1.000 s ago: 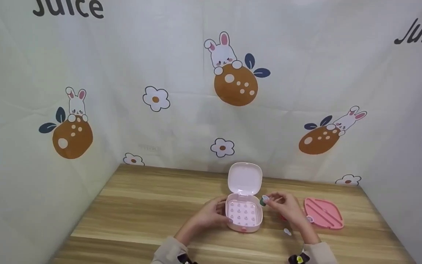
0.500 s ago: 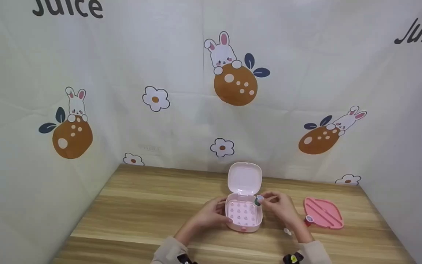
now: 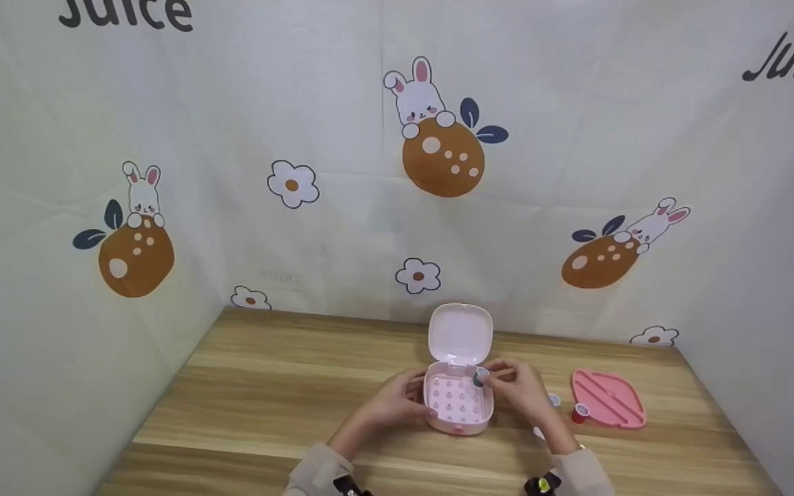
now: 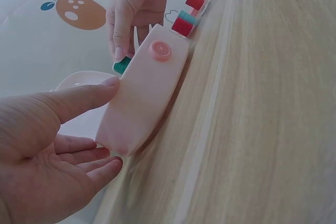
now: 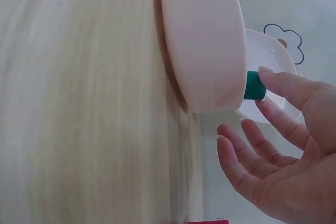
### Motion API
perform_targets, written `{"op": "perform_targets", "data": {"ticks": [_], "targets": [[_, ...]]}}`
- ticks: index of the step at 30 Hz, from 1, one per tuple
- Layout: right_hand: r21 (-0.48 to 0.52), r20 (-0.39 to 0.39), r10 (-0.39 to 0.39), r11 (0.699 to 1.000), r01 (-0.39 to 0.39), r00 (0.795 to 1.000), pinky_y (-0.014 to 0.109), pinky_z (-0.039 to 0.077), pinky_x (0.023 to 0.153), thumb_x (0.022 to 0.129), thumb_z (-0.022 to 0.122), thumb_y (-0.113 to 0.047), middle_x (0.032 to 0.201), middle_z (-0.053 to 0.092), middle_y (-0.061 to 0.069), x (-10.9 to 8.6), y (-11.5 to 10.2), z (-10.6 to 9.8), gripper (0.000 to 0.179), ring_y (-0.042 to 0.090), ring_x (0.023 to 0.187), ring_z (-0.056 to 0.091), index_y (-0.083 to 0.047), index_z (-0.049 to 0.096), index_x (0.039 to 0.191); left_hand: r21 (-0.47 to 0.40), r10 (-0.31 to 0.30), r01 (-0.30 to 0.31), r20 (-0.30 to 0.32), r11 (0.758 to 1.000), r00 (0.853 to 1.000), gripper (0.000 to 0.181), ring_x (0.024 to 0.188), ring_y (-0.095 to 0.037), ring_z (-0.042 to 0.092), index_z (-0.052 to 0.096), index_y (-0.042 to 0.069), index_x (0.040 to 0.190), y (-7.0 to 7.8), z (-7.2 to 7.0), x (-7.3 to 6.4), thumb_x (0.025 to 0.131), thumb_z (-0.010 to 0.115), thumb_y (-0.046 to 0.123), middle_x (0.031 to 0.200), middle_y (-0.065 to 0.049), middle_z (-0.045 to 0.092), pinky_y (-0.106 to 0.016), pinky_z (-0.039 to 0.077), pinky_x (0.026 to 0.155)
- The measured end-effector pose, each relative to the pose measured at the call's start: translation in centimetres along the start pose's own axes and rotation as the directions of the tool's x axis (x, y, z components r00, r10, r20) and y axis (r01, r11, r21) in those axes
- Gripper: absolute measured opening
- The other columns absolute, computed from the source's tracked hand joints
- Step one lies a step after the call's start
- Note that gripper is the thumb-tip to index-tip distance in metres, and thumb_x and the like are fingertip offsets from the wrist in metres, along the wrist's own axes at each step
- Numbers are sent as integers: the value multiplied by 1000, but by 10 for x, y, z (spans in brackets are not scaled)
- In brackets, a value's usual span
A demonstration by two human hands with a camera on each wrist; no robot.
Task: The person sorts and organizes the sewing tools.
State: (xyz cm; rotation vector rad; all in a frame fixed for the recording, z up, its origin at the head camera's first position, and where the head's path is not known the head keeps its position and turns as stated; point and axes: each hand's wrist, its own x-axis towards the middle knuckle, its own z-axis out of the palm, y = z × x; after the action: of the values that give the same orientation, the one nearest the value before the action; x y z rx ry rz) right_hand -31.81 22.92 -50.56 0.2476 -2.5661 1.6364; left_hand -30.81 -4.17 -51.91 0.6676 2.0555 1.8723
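A light pink box (image 3: pixel 459 428) stands on the table with its hinged lid (image 3: pixel 460 334) raised at the back. My left hand (image 3: pixel 395 401) holds the box's left side, its thumb at the front rim and the other fingers along the side. Between thumb and index finger my right hand (image 3: pixel 522 391) pinches a green thread spool (image 5: pixel 255 86). In the head view the spool is over the back right corner of the box; in the right wrist view it pokes out past the rim. The box's floor has a small repeated print.
Right of the box lies a coral pink tray (image 3: pixel 608 399) with slanted grooves. Near it stand a red spool (image 3: pixel 580 413), a teal spool (image 4: pixel 187 17) and another red spool (image 4: pixel 182 27), some partly hidden behind my right forearm. A printed cloth wall (image 3: pixel 342 234) rises behind the table.
My right hand has moved left with the green spool, from beside the box's right rim to over its back right corner. The left hand and box have stayed put.
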Motion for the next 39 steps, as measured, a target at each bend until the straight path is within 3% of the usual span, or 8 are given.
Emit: {"op": "perform_targets", "data": {"ticks": [6,19,31,39], "targets": [[4,15,-32,999,32,999,24,63,73,92,78,-8,108,74,22,-1,0,3,24,34,95,76,9,72,109,-1,-5,5,0,1000,1000,83,147,-54,40,34,-20,152,1,0,0,80,74,-16,155,-42,40,-56,37,123],[-67,-55,-69,996,65,996,34,67,74,88,81,0,104,74,21,0,1,12,19,38,91,77,8,73,103,6,7,-7,6,1000,1000,83,147,-54,39,33,-20,152,2,0,0,79,73,-16,155,-42,41,-57,36,123],[-128,-76,-43,991,33,996,35,66,73,87,82,1,99,76,16,2,0,18,15,31,86,76,4,76,100,20,-13,13,-3,1000,1000,82,147,-54,41,36,-18,152,2,-1,0,80,75,-13,155,-40,42,-58,37,122],[-180,-76,-85,981,70,994,34,65,72,84,83,4,96,76,14,3,-1,20,17,28,83,74,3,76,99,25,-1,1,14,1000,1000,82,147,-55,40,34,-19,152,2,-1,0,81,75,-13,155,-42,40,-58,38,122]]}}
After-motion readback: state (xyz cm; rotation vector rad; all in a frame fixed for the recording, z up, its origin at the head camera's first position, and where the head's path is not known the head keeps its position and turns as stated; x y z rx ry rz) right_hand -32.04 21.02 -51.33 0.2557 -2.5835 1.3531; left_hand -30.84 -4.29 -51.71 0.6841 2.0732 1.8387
